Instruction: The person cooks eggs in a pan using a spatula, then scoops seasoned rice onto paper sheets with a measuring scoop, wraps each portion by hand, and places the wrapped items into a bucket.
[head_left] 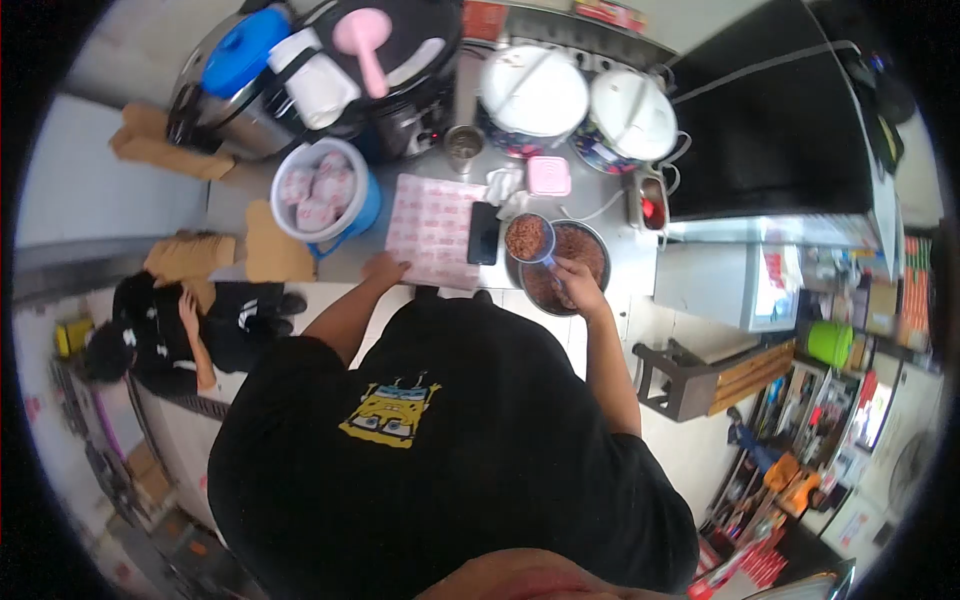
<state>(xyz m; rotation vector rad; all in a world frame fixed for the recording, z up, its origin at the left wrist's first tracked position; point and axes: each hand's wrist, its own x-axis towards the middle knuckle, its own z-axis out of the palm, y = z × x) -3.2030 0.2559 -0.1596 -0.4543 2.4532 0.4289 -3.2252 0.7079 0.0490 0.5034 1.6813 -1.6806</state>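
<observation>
My right hand (580,285) grips the handle of a bluish scoop (551,240), whose cup is heaped with reddish-brown, grain-like food (525,238). The scoop is over the left rim of a round metal pot (541,297) holding more of the same food. My left hand (384,268) rests at the counter's front edge, fingers stretched onto the lower left edge of a pink-printed paper sheet (432,225). A black phone (483,233) lies on the sheet's right side, between my hands.
A blue-and-white bucket (368,205) of wrapped bundles stands left of the paper. Behind are a metal cup (463,145), a pink box (548,176), lidded pots (533,90) and a large cooker (400,120). Another person (165,330) is at the far left, near brown cardboard (278,248).
</observation>
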